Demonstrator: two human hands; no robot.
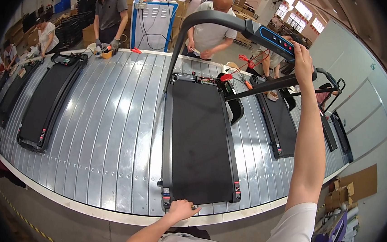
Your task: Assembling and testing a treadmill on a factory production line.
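A black treadmill (199, 138) lies lengthwise on the metal slatted conveyor (112, 127) in front of me. My left hand (181, 209) rests on the near end edge of its deck, fingers curled over the rim. My right hand (302, 64) is raised and grips the treadmill's handlebar frame (222, 18) beside the blue-trimmed console (275, 39). The frame stands lifted above the deck, its black uprights running down to the far end.
Another treadmill (46, 103) lies on the left of the conveyor and more lie on the right (284, 123). A person in a white shirt (213, 26) and one in a grey shirt (110, 18) work on the far side. Cardboard (353, 185) lies on the floor at right.
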